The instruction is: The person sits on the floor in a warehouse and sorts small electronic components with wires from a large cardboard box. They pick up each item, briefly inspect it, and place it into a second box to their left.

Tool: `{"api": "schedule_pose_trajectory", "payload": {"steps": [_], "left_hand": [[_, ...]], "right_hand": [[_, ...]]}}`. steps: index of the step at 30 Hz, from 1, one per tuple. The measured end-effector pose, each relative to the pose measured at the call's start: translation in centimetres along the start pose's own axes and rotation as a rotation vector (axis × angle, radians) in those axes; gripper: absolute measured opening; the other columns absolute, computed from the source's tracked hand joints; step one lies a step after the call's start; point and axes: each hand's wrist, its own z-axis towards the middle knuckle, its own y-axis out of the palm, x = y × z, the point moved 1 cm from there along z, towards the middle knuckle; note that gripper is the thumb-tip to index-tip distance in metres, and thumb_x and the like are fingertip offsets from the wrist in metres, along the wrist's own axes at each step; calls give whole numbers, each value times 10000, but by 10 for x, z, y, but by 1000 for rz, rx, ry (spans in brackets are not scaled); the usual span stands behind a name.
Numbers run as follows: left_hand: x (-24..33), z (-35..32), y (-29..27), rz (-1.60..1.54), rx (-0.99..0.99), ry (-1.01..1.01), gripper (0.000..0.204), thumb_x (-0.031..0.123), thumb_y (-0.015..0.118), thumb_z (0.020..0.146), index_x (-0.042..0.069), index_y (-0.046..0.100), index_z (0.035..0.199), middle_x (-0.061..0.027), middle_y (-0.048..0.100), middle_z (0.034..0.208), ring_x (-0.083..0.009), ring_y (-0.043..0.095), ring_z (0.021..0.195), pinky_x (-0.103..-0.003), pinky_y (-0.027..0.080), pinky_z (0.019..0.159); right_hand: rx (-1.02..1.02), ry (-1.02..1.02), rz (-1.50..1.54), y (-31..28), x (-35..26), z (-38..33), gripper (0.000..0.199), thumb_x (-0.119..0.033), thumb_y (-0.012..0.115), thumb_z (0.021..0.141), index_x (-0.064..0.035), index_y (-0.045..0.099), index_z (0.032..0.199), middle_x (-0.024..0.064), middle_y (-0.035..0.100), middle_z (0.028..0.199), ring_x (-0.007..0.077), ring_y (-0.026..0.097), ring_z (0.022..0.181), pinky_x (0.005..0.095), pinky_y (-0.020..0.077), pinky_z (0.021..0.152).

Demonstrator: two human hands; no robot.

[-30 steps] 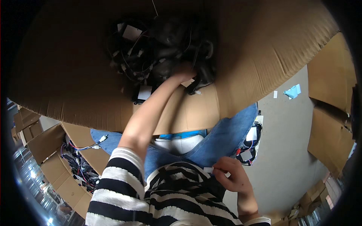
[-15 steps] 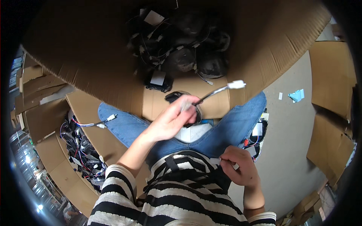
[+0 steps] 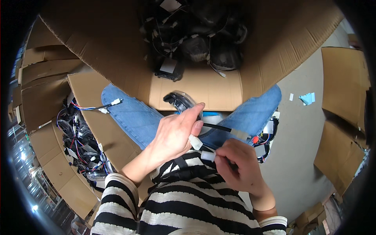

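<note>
My left hand (image 3: 174, 135) is closed around a black unit with a clear curved cover (image 3: 180, 100), held over my lap. From it a black cable (image 3: 217, 126) runs right to a pale connector (image 3: 241, 135). A second white connector (image 3: 195, 141) pokes out below my left fingers. Close beside it, my right hand (image 3: 241, 166) is pinched on a small white sleeve-like piece (image 3: 208, 156) that sits by a thin lead. Whether that piece is joined to the lead, I cannot tell.
A large cardboard box (image 3: 196, 94) opens in front of me, with several black wired units (image 3: 196, 49) inside. Another box at left holds more units (image 3: 84, 145), with a connector lead (image 3: 98, 107) over its flap. Wired units (image 3: 268, 137) lie beside my right knee. Blue scrap (image 3: 307, 98) lies on the floor.
My left hand has come down and nearer to my body with the unit, its cable swinging lower. My right hand has moved up and left, bringing the white piece against the connectors.
</note>
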Motion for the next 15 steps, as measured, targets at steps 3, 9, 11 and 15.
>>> {"api": "schedule_pose_trajectory", "payload": {"steps": [3,9,11,15], "left_hand": [[3,0,2,25,54,7,330,91,439,804,-19,428,1114,-122,523,671,-309,535,586,-348,439,556],[4,6,-2,85,41,-48,302,113,505,788,-32,458,1048,-179,568,792,-317,565,653,-378,454,584],[3,9,3,68,26,-38,278,130,486,808,-26,479,1037,-186,577,812,-323,571,675,-380,457,585],[-4,12,7,-106,-4,-57,248,131,458,840,14,515,1051,-189,580,826,-330,569,714,-344,453,634]], "right_hand": [[38,16,-45,4,-1,1,87,18,575,668,-26,505,696,69,473,567,221,472,493,313,362,435],[161,8,-284,5,7,6,77,7,558,674,-26,488,677,81,486,587,265,482,525,355,374,455],[165,23,-282,7,11,9,75,3,555,675,-23,485,675,86,488,593,271,482,531,363,374,462],[139,73,-186,8,20,11,66,3,553,680,-7,488,684,98,485,600,266,474,525,356,365,468]]}}
